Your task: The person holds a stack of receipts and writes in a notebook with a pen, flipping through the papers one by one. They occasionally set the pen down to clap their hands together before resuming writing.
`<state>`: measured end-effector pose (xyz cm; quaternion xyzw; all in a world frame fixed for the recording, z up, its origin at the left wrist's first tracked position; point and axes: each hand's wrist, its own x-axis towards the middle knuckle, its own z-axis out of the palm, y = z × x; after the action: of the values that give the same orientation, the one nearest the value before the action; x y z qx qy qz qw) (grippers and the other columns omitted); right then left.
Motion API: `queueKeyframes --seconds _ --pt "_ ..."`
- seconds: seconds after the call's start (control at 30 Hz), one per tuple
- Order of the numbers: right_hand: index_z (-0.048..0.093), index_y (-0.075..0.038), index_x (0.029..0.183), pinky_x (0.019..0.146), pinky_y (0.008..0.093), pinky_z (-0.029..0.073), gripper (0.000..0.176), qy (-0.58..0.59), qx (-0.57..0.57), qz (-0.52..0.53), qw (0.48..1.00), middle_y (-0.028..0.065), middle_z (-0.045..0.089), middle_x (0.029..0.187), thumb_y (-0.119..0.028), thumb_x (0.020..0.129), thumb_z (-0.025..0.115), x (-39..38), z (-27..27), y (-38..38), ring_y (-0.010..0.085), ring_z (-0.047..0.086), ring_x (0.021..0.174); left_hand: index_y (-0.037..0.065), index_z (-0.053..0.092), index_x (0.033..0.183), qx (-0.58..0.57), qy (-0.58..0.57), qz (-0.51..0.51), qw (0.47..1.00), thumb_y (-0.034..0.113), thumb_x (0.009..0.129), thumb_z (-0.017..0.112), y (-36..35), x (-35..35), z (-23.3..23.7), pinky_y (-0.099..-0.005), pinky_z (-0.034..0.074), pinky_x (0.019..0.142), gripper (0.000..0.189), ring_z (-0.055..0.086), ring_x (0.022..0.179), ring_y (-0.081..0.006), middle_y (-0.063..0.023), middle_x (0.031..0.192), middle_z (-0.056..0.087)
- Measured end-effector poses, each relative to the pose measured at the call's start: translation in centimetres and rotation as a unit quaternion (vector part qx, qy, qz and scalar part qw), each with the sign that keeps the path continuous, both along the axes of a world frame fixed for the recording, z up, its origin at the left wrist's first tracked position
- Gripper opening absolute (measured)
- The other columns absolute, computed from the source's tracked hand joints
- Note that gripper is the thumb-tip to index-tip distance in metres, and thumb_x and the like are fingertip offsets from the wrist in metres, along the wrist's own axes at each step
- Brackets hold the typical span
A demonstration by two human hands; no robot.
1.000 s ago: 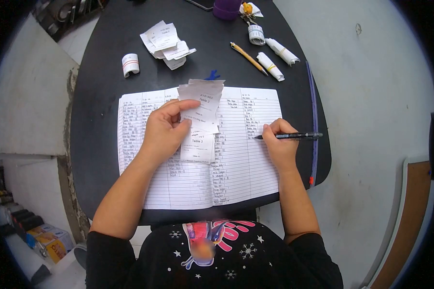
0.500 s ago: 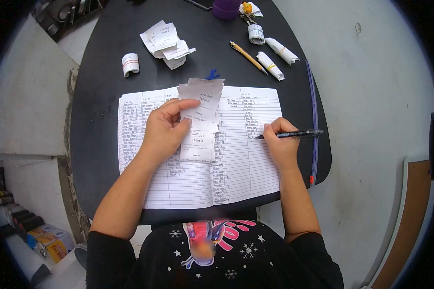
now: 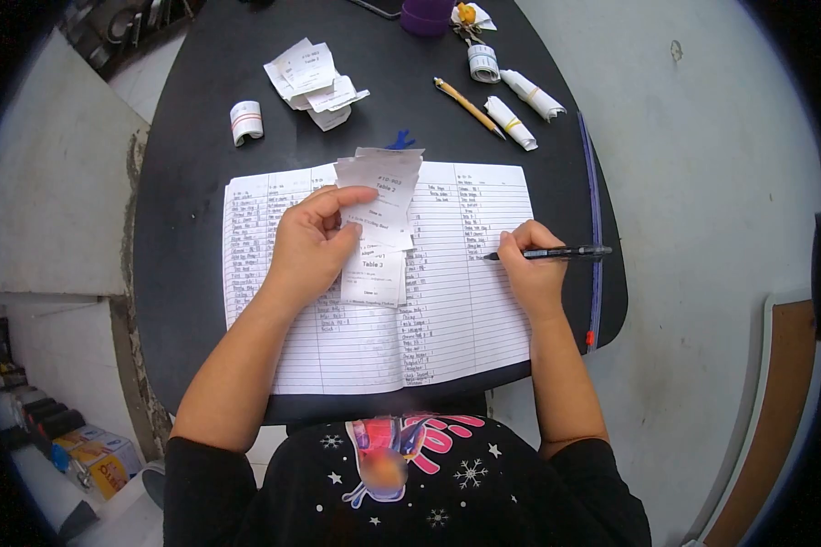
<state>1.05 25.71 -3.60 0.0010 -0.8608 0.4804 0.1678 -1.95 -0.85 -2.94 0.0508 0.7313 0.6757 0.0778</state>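
An open lined notebook (image 3: 356, 351) with handwritten columns lies on the black table. My left hand (image 3: 315, 242) pinches a few overlapping paper receipts (image 3: 383, 214) above the notebook's middle, with "Table 2" and "Table 3" printed on them. In my right hand (image 3: 531, 269) is a black pen (image 3: 570, 252), its tip at the last written line of the right page's column.
Loose receipts (image 3: 315, 77) are piled beyond the notebook, beside a curled paper roll (image 3: 246, 122). A tan pen (image 3: 468, 108), banded rolls (image 3: 513, 123) and a purple container (image 3: 427, 16) stand or lie farther back. A blue-purple zip strip (image 3: 594, 228) runs along the right edge.
The black pen's tip has shifted very slightly right, with a little more writing on the line at its tip. My left hand and the receipts have hardly moved.
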Motion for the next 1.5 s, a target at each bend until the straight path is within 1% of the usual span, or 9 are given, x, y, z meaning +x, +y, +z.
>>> queueKeyframes --seconds 0.13,0.23,0.43,0.93,1.13,1.23,1.33,1.43,1.5 --pt "0.046 -0.004 0.058 0.048 0.0264 0.033 0.025 -0.003 -0.038 -0.025 0.999 0.0004 0.048 0.053 -0.002 0.076 0.063 0.1 -0.1 0.0 0.0073 0.042 0.050 -0.002 0.064 0.110 -0.001 -0.001 0.001 1.000 -0.012 0.077 0.054 0.0 0.0 0.0 -0.0232 0.052 0.078 0.036 0.060 0.087 -0.0107 -0.0080 0.109 0.060" --pt "0.046 -0.004 0.058 0.048 0.0258 0.033 0.025 -0.001 0.003 -0.010 1.000 -0.0001 0.048 0.053 -0.001 0.076 0.063 0.1 0.2 -0.2 0.0067 0.042 0.050 -0.002 0.064 0.110 -0.019 -0.004 -0.003 1.000 -0.012 0.077 0.054 -0.1 0.0 0.3 -0.0236 0.052 0.078 0.036 0.060 0.089 -0.0113 -0.0080 0.110 0.060" --pt "0.046 -0.004 0.058 0.048 0.0253 0.033 0.026 -0.015 -0.047 -0.024 0.998 -0.0005 0.047 0.053 -0.001 0.077 0.064 0.1 -0.1 0.3 0.0061 0.041 0.051 -0.001 0.064 0.110 -0.005 -0.004 -0.002 1.000 -0.011 0.077 0.054 -0.1 -0.1 -0.2 -0.0232 0.052 0.078 0.036 0.060 0.088 -0.0113 -0.0078 0.109 0.060" --pt "0.047 -0.004 0.058 0.048 0.0252 0.033 0.025 -0.016 -0.050 -0.023 0.998 -0.0011 0.048 0.054 -0.001 0.077 0.064 0.1 0.3 0.1 0.0055 0.042 0.051 -0.001 0.063 0.111 0.002 -0.008 -0.004 1.000 -0.012 0.077 0.053 0.0 -0.1 -0.1 -0.0240 0.051 0.083 0.037 0.060 0.093 -0.0125 -0.0076 0.111 0.059" --pt "0.047 -0.004 0.058 0.049 0.0250 0.033 0.025 0.000 -0.013 -0.010 1.000 -0.0004 0.048 0.054 -0.001 0.076 0.064 0.2 0.3 0.1 0.0054 0.042 0.051 -0.001 0.063 0.111 0.012 -0.007 -0.006 1.000 -0.012 0.077 0.053 -0.1 -0.1 -0.3 -0.0242 0.050 0.084 0.037 0.060 0.095 -0.0125 -0.0080 0.113 0.059" --pt "0.047 -0.004 0.058 0.049 0.0245 0.034 0.025 -0.003 -0.034 -0.017 0.999 -0.0008 0.048 0.054 -0.001 0.076 0.064 0.2 0.3 0.2 0.0051 0.043 0.052 -0.001 0.063 0.111 0.012 -0.021 -0.009 1.000 -0.012 0.077 0.054 -0.2 -0.1 -0.1 -0.0239 0.051 0.083 0.036 0.060 0.095 -0.0121 -0.0078 0.112 0.059" --pt "0.047 -0.004 0.058 0.049 0.0242 0.034 0.025 -0.056 -0.158 -0.052 0.984 -0.0013 0.048 0.054 -0.001 0.077 0.064 0.1 0.0 0.6 0.0048 0.043 0.052 -0.002 0.063 0.111 -0.001 0.000 -0.010 1.000 -0.012 0.078 0.053 -0.2 -0.1 -0.2 -0.0239 0.051 0.082 0.036 0.060 0.094 -0.0120 -0.0079 0.111 0.059" --pt "0.047 -0.004 0.058 0.049 0.0241 0.034 0.026 -0.061 -0.176 -0.033 0.982 -0.0017 0.049 0.054 -0.001 0.077 0.064 0.5 0.0 0.0 0.0048 0.043 0.052 -0.002 0.063 0.110 0.019 -0.007 -0.011 1.000 -0.012 0.078 0.054 -0.1 -0.1 -0.1 -0.0238 0.052 0.082 0.036 0.060 0.093 -0.0119 -0.0076 0.109 0.059" --pt "0.048 -0.004 0.058 0.049 0.0241 0.034 0.026 -0.057 -0.113 -0.025 0.992 -0.0017 0.049 0.054 -0.002 0.077 0.065 0.5 0.1 -0.5 0.0048 0.043 0.052 -0.002 0.063 0.110 0.015 -0.004 -0.012 1.000 -0.012 0.078 0.053 -0.2 -0.2 -0.3 -0.0239 0.052 0.082 0.036 0.060 0.093 -0.0119 -0.0075 0.109 0.059"
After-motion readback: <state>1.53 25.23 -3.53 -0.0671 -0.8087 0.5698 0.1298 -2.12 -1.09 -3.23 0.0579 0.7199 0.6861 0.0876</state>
